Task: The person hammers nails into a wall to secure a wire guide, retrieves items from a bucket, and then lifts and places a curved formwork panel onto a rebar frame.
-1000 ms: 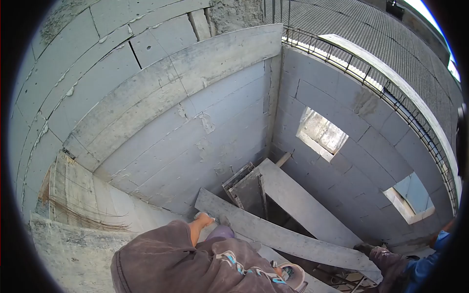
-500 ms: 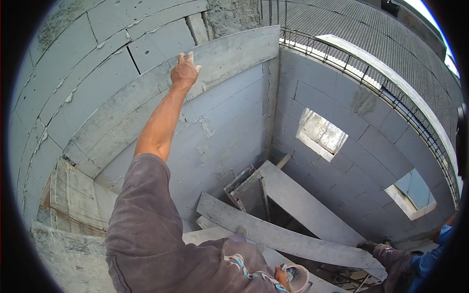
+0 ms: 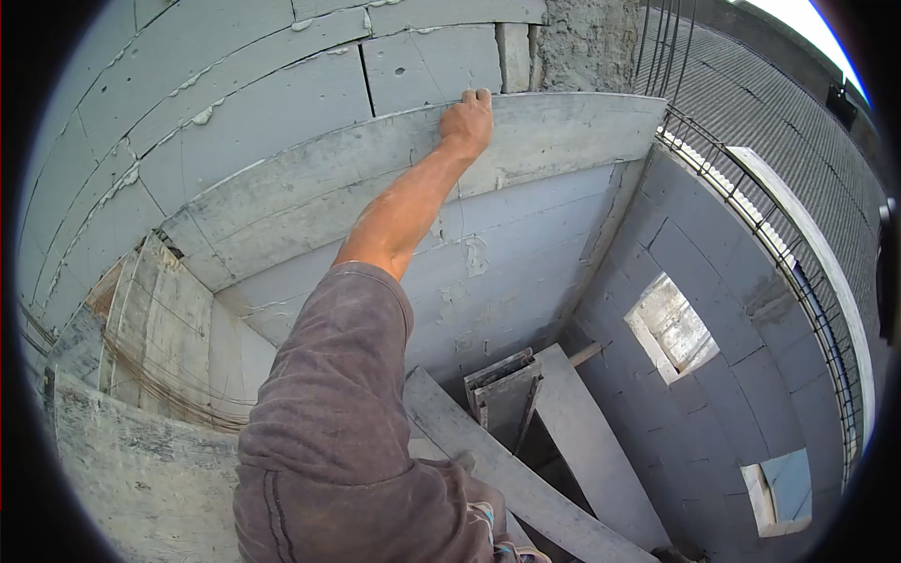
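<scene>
My left hand [image 3: 466, 124] reaches up with its fingers curled over the top edge of a long grey board [image 3: 572, 129]. The board lies flat along the upper part of the block wall [image 3: 258, 108], between the corner and a stack of panels at the left. Above the hand are large grey blocks with mortar squeezed from their joints, and a narrow upright block piece [image 3: 513, 58] beside a rough concrete column [image 3: 589, 47]. My sleeve [image 3: 328, 375] covers the lower middle of the view. My right hand is out of frame.
Below, loose planks [image 3: 526, 488] lie crosswise near a metal-edged form [image 3: 504, 394]. Panels with thin wires [image 3: 169, 375] stand at the left. A rebar cage [image 3: 751, 216] tops the right wall [image 3: 694, 253], which has two openings. Behind is a corrugated roof [image 3: 751, 103].
The view has swung left, shifting the scene rightward. My left hand has closed further over the board's edge. The right hand with its small bucket and the co-worker's blue sleeve have left the frame.
</scene>
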`<state>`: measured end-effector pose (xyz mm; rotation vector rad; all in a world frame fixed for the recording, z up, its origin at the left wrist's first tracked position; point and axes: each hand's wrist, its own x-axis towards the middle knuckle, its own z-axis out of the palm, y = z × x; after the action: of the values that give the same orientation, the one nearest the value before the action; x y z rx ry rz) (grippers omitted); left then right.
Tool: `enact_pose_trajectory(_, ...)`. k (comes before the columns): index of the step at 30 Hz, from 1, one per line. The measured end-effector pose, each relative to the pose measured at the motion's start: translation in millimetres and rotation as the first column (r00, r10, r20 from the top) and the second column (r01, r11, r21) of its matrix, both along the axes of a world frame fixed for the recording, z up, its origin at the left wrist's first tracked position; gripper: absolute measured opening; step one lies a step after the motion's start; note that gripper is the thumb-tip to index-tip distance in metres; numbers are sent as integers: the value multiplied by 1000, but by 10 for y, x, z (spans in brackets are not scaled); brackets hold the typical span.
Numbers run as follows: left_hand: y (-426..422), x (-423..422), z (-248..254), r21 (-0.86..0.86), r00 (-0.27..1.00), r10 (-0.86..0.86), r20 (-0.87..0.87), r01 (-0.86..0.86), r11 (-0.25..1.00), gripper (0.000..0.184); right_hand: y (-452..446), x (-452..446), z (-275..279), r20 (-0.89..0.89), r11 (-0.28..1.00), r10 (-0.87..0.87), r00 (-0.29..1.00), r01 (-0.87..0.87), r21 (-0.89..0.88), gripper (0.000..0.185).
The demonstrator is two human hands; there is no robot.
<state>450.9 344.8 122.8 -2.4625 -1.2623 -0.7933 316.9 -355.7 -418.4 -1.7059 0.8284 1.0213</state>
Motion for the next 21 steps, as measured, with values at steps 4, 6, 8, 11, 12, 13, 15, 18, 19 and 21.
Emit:
enact_pose_trajectory(4,-15,-49,-11,147,999,-52,-17,54,988,32,-374,-623,-130,-22,998,-64,998,64,-20,38)
enact_pose_trajectory(6,-17,-66,-43,144,996,-78,-49,84,986,50,-531,-918,-341,-14,994,-89,996,88,-58,40)
enact_pose_trajectory(8,639,-71,-241,231,982,-186,-25,187,955,64,-366,-838,217,21,975,-145,989,146,-169,35)
enact_pose_trajectory(11,-38,-278,-616,196,928,-372,9,363,911,57,-455,-987,29,135,967,-99,986,127,-222,35)
enact_pose_trajectory(12,-374,-334,-895,73,911,-406,66,402,913,56,-434,-933,195,85,964,-144,986,159,-213,36)
enact_pose_trajectory(13,-816,-376,-1199,-199,895,-425,138,445,873,50,-439,-915,270,41,963,-175,984,180,-203,37)
enact_pose_trajectory(15,-1327,-498,-2101,-558,867,-458,194,482,676,38,-573,-1206,-145,111,957,-67,991,96,-274,40)
enact_pose_trajectory(18,-2111,-914,-3473,-965,937,-349,17,106,238,30,-824,-1351,-179,3,949,47,999,-43,-311,47)
enact_pose_trajectory(19,-2445,-1092,-3817,-991,941,-336,-43,3,137,26,-907,-1405,-73,-81,948,55,995,-78,-309,50)
enact_pose_trajectory(21,-2955,-1514,-4530,-986,950,-289,-117,-146,-82,18,-1048,-1520,104,-85,946,-41,996,11,-324,46)
